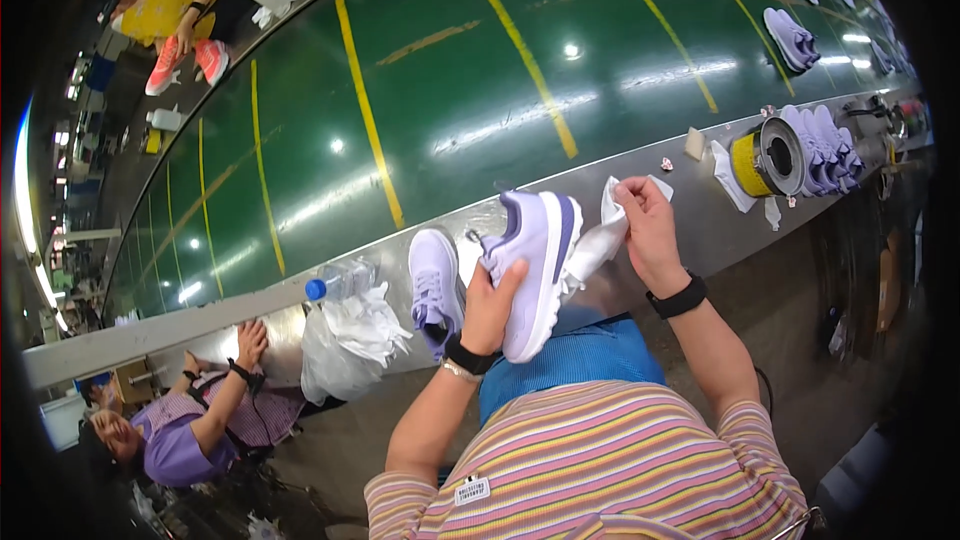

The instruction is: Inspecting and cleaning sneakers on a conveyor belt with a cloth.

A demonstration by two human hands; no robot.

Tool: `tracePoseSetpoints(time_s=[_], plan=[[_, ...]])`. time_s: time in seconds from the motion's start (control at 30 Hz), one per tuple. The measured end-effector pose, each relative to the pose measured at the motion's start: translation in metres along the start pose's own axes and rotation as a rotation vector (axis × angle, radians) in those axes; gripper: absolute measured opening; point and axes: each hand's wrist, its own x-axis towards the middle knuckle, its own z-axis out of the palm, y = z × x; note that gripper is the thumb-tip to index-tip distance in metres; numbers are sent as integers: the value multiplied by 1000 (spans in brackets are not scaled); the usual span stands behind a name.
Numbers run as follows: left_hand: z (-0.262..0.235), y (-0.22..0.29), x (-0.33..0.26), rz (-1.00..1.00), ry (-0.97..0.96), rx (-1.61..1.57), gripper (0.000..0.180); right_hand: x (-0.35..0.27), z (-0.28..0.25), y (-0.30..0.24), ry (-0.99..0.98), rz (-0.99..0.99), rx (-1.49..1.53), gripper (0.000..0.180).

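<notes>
A lavender sneaker (536, 240) with a white sole is gripped in my left hand (490, 305), tilted on its side above the metal ledge, its sole turned to the right. Between the fingers of my right hand (648, 225) is a white cloth (597, 245), which hangs down beside the sole; whether it touches the sole I cannot tell. Another lavender sneaker (434, 280) lies on the ledge just left of my left hand.
A green conveyor belt (430, 90) with yellow lines carries coral and lavender sneakers. On the ledge are a plastic bag (335, 360), a clear bottle (343, 282), a yellow-sided tin (768, 159) and several lavender sneakers (820, 148). Two co-workers are at the left.
</notes>
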Motion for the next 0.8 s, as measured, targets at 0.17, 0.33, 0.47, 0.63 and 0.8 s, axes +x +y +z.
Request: tracePoseSetpoints(time_s=[0.17, 0.33, 0.47, 0.63, 0.8], plan=[[14, 7, 18, 26, 1, -69, 39, -17, 39, 0, -87, -396, -578, 7], [6, -3, 30, 139, 128, 42, 44, -49, 43, 17, -390, -368, -715, 6], [0, -2, 32, 170, 161, 150, 43, -60, 18, -2, -828, 43, -595, 4], [-16, 17, 43, 653, -346, 1025, 60, -30, -40, 25, -11, -88, -494, 6], [-45, -9, 48, 434, -673, 1849, 49, 18, -40, 76, -85, -370, -854, 18]])
